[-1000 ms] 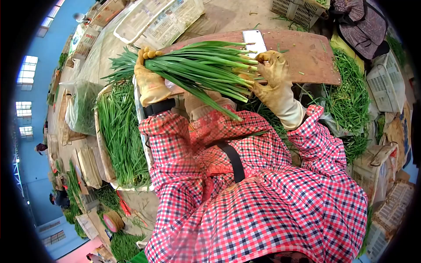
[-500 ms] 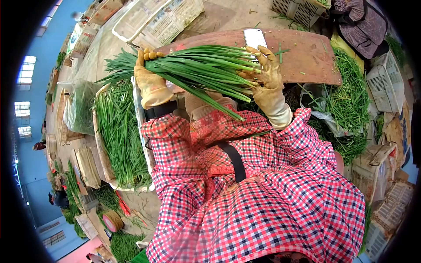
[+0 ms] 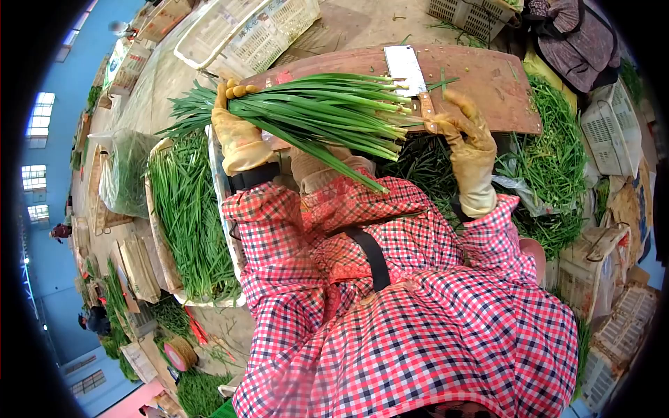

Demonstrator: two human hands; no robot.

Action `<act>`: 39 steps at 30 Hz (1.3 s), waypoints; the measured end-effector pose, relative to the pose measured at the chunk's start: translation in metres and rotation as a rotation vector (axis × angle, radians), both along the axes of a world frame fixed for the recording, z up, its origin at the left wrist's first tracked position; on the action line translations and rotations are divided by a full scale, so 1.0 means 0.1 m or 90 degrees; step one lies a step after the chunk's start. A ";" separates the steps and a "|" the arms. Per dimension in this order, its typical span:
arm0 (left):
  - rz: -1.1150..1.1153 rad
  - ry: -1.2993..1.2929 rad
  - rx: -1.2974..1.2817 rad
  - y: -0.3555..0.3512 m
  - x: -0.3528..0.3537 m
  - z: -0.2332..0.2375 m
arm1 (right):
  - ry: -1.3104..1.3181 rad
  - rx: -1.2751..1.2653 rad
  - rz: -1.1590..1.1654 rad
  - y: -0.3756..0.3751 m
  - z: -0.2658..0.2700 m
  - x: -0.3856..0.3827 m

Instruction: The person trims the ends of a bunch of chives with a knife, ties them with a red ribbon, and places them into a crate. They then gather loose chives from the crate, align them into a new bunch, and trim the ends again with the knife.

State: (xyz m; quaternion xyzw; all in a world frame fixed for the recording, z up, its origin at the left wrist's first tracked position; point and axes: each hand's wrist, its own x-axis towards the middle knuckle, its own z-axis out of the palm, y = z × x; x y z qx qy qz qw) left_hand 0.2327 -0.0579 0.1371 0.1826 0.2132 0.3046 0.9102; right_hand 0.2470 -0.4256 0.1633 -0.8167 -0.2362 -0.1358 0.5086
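A bundle of long green leafy stalks point(image 3: 320, 104) lies sideways in front of me, its pale cut ends to the right. My left hand point(image 3: 237, 125), in a yellowed glove, is wrapped round the bundle near its leafy end. Just right of the pale ends is my right hand point(image 3: 470, 139), also gloved, with its fingers bent and apart; a fingertip is close to the wooden handle of a cleaver point(image 3: 405, 70). The cleaver lies flat on the reddish wooden board point(image 3: 488, 76), its broad blade pointing away from me.
At the left stands a white crate point(image 3: 155, 209) filled with green stalks. A clear plastic bag point(image 3: 132, 171) is beside it. Loose greens point(image 3: 557, 160) are heaped at the right. Beyond the board is an empty white crate point(image 3: 272, 35). Several more crates line the right edge.
My right hand has moved right, away from the stalks' cut ends, and the cleaver's handle now shows. My left hand still holds the bundle in nearly the same place.
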 end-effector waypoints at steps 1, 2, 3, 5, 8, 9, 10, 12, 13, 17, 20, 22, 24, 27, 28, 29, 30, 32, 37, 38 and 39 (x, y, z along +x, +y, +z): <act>0.005 0.002 -0.012 0.01 0.00 0.00 | 0.102 0.018 -0.001 -0.13 -0.07 -0.01; 0.010 0.004 -0.024 0.01 0.01 0.01 | 0.222 -0.139 -0.005 -0.28 -0.14 0.03; 0.014 0.006 -0.036 0.01 0.01 0.01 | 0.340 -0.295 -0.010 -0.32 -0.12 0.04; -0.002 -0.006 -0.042 0.03 0.03 -0.01 | 0.299 -0.187 0.095 -0.30 -0.06 -0.02; -0.015 -0.010 -0.042 -0.01 0.07 -0.03 | 0.309 0.005 0.155 0.05 0.19 -0.11; -0.018 -0.010 -0.039 -0.03 0.09 -0.02 | 0.322 0.077 0.159 0.14 0.23 -0.11; -0.019 -0.004 -0.034 -0.09 0.09 0.02 | 0.340 0.062 0.193 0.16 0.13 -0.05; -0.019 0.007 -0.024 -0.21 0.08 0.09 | 0.454 0.131 0.230 0.35 0.11 -0.05; -0.031 -0.006 -0.020 -0.19 0.09 0.07 | 0.510 0.173 0.231 0.43 0.13 -0.07; -0.036 -0.009 -0.013 -0.17 0.04 0.05 | 0.473 0.332 0.322 0.44 0.01 -0.14; -0.030 -0.019 -0.007 -0.14 0.03 0.02 | 0.209 0.044 0.249 0.41 -0.02 -0.11; -0.048 -0.036 -0.012 -0.14 0.03 0.00 | -0.026 -0.192 0.145 0.33 -0.12 -0.11; -0.082 -0.051 -0.028 -0.18 0.05 -0.01 | -0.094 -0.187 0.116 0.26 -0.16 -0.14; -0.040 -0.031 -0.030 -0.17 0.06 -0.07 | -0.007 -0.369 0.052 0.04 -0.14 -0.15; -0.019 -0.025 -0.016 -0.12 0.06 -0.09 | 0.084 -0.358 0.029 -0.10 -0.23 -0.14; -0.017 -0.031 -0.022 -0.07 0.06 -0.10 | 0.173 -0.346 0.006 -0.26 -0.38 -0.11; -0.014 -0.036 -0.027 -0.01 0.06 -0.09 | 0.347 -0.301 0.002 -0.30 -0.39 -0.10; -0.009 -0.046 -0.017 0.04 0.05 -0.10 | 0.385 -0.070 0.113 -0.28 -0.38 -0.12; -0.013 -0.090 0.037 -0.04 0.03 -0.04 | 0.346 -0.027 0.186 0.22 0.05 -0.05; -0.005 -0.101 0.067 0.00 0.01 -0.13 | 0.323 -0.034 0.155 0.27 -0.06 -0.01; 0.004 -0.111 0.095 0.06 -0.02 -0.22 | 0.329 -0.029 0.191 0.30 0.04 -0.04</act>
